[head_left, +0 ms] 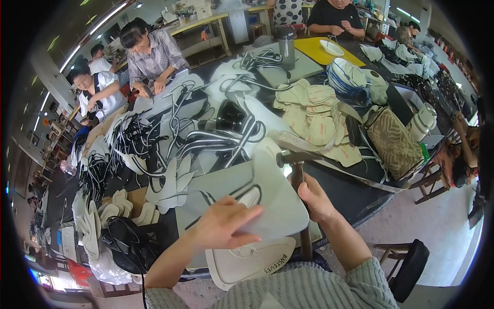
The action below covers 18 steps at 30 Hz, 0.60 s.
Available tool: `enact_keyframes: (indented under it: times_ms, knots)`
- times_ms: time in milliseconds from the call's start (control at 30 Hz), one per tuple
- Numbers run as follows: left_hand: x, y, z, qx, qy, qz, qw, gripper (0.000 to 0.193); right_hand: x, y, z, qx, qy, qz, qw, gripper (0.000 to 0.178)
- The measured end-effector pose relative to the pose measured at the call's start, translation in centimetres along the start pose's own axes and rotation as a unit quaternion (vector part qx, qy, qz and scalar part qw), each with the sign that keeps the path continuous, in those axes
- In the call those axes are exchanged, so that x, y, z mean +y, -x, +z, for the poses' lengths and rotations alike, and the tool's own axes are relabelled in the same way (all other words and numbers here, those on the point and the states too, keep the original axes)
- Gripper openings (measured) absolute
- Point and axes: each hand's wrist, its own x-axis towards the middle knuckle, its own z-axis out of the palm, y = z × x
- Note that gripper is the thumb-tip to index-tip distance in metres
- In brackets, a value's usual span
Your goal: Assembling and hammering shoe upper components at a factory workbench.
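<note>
A wooden-handled hammer [297, 172] stands upright, its dark head at the top, and the fingers of my right hand [316, 198] are wrapped round its handle. Just left of it a smooth white rounded panel [280, 193] is tilted over the work board, blurred along its edges. My left hand [226, 221] lies over the panel's lower left part, index finger and thumb stretched apart. A black-and-white strip [254, 193] curves beside the left knuckles. Below both hands, near my body, is a cream padded panel [252, 262] with dark handwriting.
Black-and-white straps [221, 139] lie heaped beyond the board [190, 211]. Cream cut pieces [314, 116], a patterned bag [393, 144] and a white flask [422, 121] are at the right. A dark bottle [286, 49] stands at the back. Co-workers sit around the table; a stool [409, 268] is lower right.
</note>
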Motion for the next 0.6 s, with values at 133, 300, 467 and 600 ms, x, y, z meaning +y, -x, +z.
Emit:
enact_keyframes:
  times_ms: [133,300,467,600]
  knots:
    - [0.9,1.6,3.2,-0.058,-0.067,0.031,0.996,0.056,-1.3,0.1,2.7,-0.003,0.086,0.021,0.996,0.062]
    - [-0.7,1.3,3.5,0.214,-0.105,0.06,0.969,0.05,-1.1,5.1,1.0,0.226,0.059,-0.105,0.967,0.054]
    - [-3.9,2.6,9.6,0.119,-0.039,-0.388,0.913,0.085,-3.6,9.5,-4.5,0.316,-0.168,-0.271,0.893,0.032]
    - [-4.4,1.1,13.5,0.02,-0.08,-0.319,0.944,0.098,-3.3,9.0,-4.8,0.338,-0.252,-0.268,0.866,0.023]
